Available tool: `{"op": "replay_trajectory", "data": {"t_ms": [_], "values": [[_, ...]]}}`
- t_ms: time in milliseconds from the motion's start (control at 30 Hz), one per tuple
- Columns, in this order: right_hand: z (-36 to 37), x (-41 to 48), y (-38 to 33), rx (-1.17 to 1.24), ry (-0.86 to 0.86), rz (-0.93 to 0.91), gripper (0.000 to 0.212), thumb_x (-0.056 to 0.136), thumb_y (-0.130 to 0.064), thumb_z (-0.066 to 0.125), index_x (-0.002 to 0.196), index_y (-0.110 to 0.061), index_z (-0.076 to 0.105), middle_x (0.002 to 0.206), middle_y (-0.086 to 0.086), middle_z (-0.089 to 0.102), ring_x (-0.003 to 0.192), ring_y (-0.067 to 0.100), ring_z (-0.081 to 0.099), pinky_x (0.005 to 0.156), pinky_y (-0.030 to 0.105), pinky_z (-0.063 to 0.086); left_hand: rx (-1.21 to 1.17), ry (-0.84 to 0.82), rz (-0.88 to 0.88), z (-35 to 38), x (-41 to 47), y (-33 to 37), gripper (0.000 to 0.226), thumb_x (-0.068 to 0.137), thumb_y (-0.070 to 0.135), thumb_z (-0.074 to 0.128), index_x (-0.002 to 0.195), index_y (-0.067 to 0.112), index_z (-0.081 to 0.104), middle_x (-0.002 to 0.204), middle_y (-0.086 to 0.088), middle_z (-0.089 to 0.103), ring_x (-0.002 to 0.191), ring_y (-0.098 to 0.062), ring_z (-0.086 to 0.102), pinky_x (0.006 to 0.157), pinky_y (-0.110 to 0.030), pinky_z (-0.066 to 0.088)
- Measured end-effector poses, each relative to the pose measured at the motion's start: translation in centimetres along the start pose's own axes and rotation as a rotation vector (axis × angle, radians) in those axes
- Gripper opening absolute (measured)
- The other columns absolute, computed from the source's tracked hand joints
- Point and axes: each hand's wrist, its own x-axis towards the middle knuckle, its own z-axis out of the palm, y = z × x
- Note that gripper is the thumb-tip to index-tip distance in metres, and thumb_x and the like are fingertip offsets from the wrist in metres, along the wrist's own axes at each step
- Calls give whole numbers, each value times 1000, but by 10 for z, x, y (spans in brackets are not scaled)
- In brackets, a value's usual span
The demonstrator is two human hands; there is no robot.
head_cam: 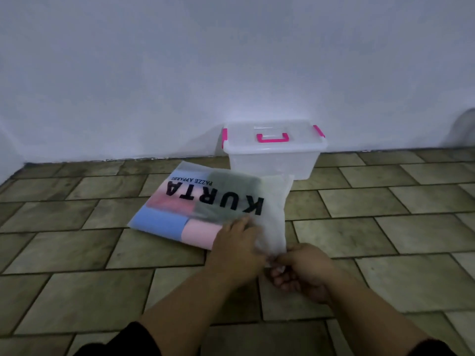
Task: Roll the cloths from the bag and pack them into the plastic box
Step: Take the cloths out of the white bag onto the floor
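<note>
From the head view, one frosted bag [216, 201] is lying flat on the tiled floor [77, 253], its far edge touching one lidded plastic box [273, 152] standing against the wall [231, 60]. Bare tiles are lying open left and right. Four folded cloths [164, 223] are showing through it. The left hand [236, 249] is resting flat on its near corner, fingers together; the right hand [303, 272] is pinching that corner's edge.
</note>
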Motion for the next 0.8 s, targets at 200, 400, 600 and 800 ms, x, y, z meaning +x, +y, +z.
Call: {"op": "replay_trajectory", "data": {"t_ms": [200, 400, 600, 800], "values": [[-20, -11, 10, 138, -14, 62, 12, 89, -12, 61, 88, -1, 66, 72, 15, 69, 55, 19, 63, 49, 27, 51, 114, 133, 312, 17, -25, 8, 28, 77, 50, 52, 99, 34, 58, 118, 12, 56, 115, -9, 48, 106, -46, 34], [-16, -12, -13, -123, 102, -130, 24, 88, -21, 64, 69, -7, 66, 55, 6, 59, 47, 14, 50, 46, 26, 40, 164, 272, 473, 7, 3, 10, 21, 89, 37, 51, 77, 23, 61, 82, 6, 60, 77, -14, 57, 98, -40, 42], [-13, -10, -4, -125, 105, -65, 29, 91, -23, 60, 64, -13, 65, 55, 4, 56, 45, 13, 49, 43, 23, 39, 113, 230, 579, 9, 9, 3, 19, 86, 25, 50, 70, 22, 60, 72, 5, 53, 70, -13, 49, 90, -40, 45], [-34, 40, -41, -183, 273, -46, 29, 91, -25, 59, 68, -8, 59, 47, 2, 51, 43, 14, 42, 42, 25, 36, 134, 185, 618, 13, 11, 1, 17, 79, 24, 56, 63, 22, 59, 68, 5, 52, 67, -13, 48, 82, -33, 42]]}}
